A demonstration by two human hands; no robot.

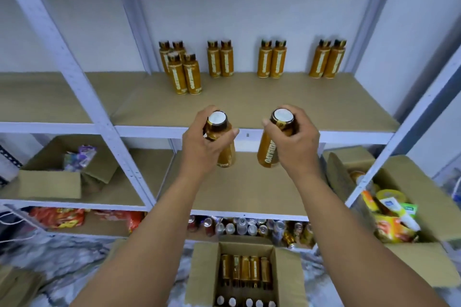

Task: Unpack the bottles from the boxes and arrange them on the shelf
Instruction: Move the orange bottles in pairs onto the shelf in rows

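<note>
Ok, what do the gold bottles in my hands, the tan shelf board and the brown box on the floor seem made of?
Glossy gold bottle gripped by the left hand, and the second gold bottle in the right hand: sheen, probably plastic or glass under a printed sleeve; cannot tell which. Tan shelf board: matte, likely fibreboard. Brown floor box: matte corrugated cardboard, folded flaps.

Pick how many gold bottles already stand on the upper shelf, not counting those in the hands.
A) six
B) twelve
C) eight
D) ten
D: a cluster of four bottles stands at the left of the shelf, and three pairs line up to its right.
</note>
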